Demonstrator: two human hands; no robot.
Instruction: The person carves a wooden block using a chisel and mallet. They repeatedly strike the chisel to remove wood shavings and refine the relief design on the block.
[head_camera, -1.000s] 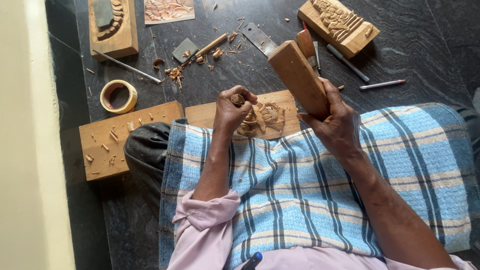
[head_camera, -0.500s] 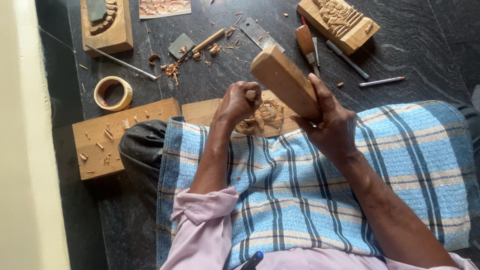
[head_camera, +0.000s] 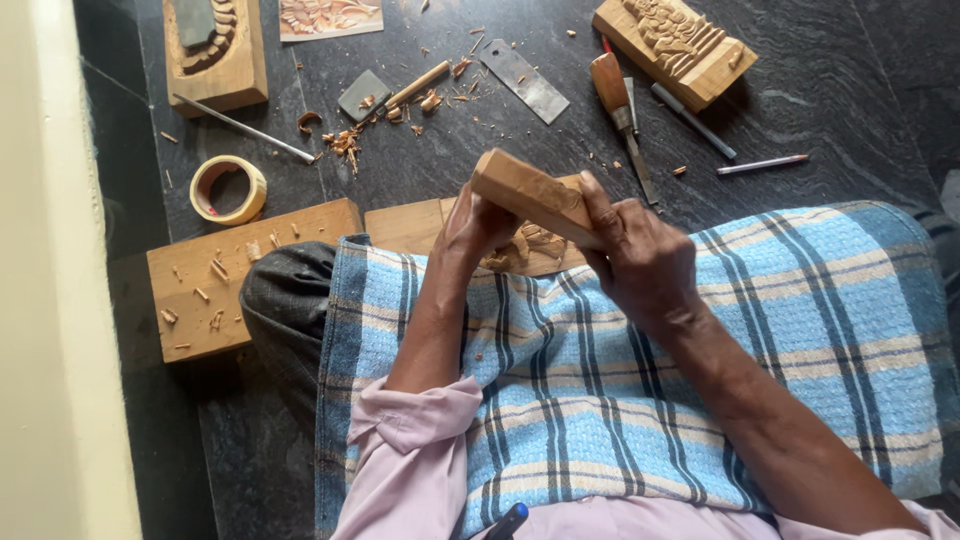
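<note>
One wooden mallet block (head_camera: 525, 192) is being gripped tightly in the right hand (head_camera: 640, 262), its head lying directly over the left hand (head_camera: 478, 222), which is being kept fisted above one carved panel (head_camera: 530, 248). Two carved blocks, one tape roll (head_camera: 228, 189) are lying nearby.

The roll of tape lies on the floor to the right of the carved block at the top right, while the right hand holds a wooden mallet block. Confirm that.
Not quite. The head view shows the roll of tape on the dark floor at the left, far from the carved block at the top right. The right hand does hold the wooden mallet block.
</note>
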